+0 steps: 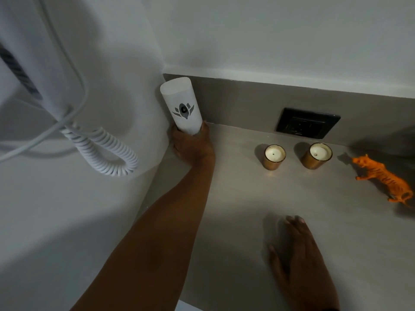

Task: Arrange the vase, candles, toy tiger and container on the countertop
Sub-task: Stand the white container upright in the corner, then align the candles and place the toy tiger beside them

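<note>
A tall white container with a grey flower mark stands in the back left corner of the grey countertop, against the side wall. My left hand grips its base. Two candles in gold glasses stand side by side near the back: one candle to the left, the other candle to its right. An orange toy tiger stands at the right edge of view, head toward the candles. My right hand lies flat on the countertop near the front, fingers spread, holding nothing. No vase is in view.
A black wall socket sits in the low grey backsplash behind the candles. On the left wall hangs a white wall-mounted appliance with a coiled cord looping down beside the container.
</note>
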A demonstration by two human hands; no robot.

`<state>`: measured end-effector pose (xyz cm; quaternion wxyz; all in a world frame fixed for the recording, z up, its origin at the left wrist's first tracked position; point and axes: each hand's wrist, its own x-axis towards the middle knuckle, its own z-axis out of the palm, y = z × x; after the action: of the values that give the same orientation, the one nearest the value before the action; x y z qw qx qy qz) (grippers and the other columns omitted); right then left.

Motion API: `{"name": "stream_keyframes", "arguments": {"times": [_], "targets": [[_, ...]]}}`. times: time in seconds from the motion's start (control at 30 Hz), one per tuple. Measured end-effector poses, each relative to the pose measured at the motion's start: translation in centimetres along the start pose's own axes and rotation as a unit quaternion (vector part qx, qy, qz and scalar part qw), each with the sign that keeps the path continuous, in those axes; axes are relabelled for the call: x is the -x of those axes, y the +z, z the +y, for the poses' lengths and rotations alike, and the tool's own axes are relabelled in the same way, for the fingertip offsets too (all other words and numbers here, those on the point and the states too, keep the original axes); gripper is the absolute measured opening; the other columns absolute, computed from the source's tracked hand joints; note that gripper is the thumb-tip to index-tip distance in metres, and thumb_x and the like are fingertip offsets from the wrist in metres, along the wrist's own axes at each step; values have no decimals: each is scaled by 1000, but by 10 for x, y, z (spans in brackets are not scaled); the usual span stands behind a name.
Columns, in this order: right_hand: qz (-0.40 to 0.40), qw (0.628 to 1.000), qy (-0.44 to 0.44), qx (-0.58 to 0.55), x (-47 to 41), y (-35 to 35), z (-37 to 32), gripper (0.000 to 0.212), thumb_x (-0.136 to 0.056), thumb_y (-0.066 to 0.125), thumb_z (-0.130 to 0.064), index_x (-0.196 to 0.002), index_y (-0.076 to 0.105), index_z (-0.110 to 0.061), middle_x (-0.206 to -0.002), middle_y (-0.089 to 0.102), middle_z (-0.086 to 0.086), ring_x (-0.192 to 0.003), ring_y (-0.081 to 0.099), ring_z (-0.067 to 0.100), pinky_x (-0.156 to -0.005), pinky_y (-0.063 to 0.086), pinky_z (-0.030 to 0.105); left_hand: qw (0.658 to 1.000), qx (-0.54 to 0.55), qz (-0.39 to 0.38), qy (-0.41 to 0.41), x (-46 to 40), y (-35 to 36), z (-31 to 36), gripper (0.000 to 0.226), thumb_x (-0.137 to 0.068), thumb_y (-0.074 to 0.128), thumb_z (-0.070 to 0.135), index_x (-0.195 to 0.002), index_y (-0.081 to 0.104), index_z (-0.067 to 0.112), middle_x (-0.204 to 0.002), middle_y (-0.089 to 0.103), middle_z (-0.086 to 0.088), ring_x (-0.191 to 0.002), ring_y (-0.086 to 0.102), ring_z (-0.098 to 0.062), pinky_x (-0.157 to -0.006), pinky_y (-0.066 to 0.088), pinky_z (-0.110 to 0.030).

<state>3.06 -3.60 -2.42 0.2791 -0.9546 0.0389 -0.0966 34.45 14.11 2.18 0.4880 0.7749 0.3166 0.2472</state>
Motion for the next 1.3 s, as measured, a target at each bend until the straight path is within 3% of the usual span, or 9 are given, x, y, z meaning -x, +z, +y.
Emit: {"name": "stream_keyframes", "arguments": {"times": [0.13, 0.23, 0.33, 0.47, 0.63, 0.77, 0.9, 1.1, 1.3], "targets": [[3, 1000, -3, -2, -1, 2, 1, 75, -91, 60, -47, -148, 47, 0, -157, 44, 13, -153, 33, 26, -124, 31, 38, 1000, 6, 2, -4, -1, 3, -2, 96, -72, 98, 40, -149, 54, 4, -140, 70, -18, -128, 67, -39, -109, 53, -53], [-1, 999, 30, -19, -1, -1, -1, 76, -92, 57, -50, -153, 40, -7, -160, 40, 9, -154, 31, 20, -126, 20, 23, 1000, 3, -8, -13, 10, -4, -6, 116, -71, 99, 41, -160, 39, -2, -155, 55, -24, -145, 53, -42, -122, 43, -52], [6, 992, 101, -75, -5, -7, -1, 70, -94, 55, -52, -156, 32, -29, -159, 38, -5, -150, 27, 2, -123, 15, 10, 999, -3, -39, 8, 59, -28, -20, 108, -79, 95, 32, -161, 36, -7, -163, 47, -27, -153, 45, -41, -132, 31, -42], [152, 951, 197, -182, -37, -12, 5, 58, -94, 69, -45, -142, 37, -53, -141, 47, -21, -135, 48, 7, -115, 44, 35, 978, 20, -190, 79, 135, -60, -40, 93, -90, 81, 43, -164, 38, 7, -164, 48, -10, -150, 45, -12, -125, 37, -19], [215, 909, 296, -202, -113, -17, 25, 74, -87, 73, -48, -149, 41, -20, -145, 47, 3, -135, 49, 23, -112, 46, 48, 930, -8, -334, 156, 164, -42, -35, 102, -81, 87, 57, -163, 43, 16, -165, 53, -1, -154, 45, -11, -127, 36, -25], [223, 897, 309, -223, -161, -16, 29, 87, -79, 81, -49, -150, 43, -15, -144, 49, 6, -136, 49, 23, -113, 45, 42, 930, -38, -310, 192, 171, -11, -20, 81, -77, 92, 53, -145, 58, 25, -138, 69, 7, -130, 61, -7, -109, 46, -22], [258, 894, 290, -224, -179, -13, 34, 68, -79, 84, -39, -135, 54, -15, -130, 59, 3, -124, 57, 23, -107, 50, 41, 932, -54, -277, 226, 172, 4, -13, 49, -82, 87, 51, -121, 70, 26, -114, 79, 6, -107, 72, -16, -99, 61, -44], [271, 901, 278, -194, -191, -12, 46, 54, -82, 81, -32, -129, 60, -16, -124, 67, 0, -117, 60, 22, -95, 47, 23, 946, -65, -288, 137, 162, 26, -5, 67, -84, 86, 55, -137, 63, 21, -132, 74, 1, -131, 65, -25, -104, 58, -46], [305, 895, 276, -174, -206, -15, 51, 55, -81, 81, -23, -131, 63, -8, -127, 66, 9, -119, 60, 27, -101, 51, 35, 955, -49, -272, 106, 147, 47, 4, 66, -86, 85, 51, -139, 65, 19, -133, 74, -2, -130, 66, -26, -105, 58, -48]]}}
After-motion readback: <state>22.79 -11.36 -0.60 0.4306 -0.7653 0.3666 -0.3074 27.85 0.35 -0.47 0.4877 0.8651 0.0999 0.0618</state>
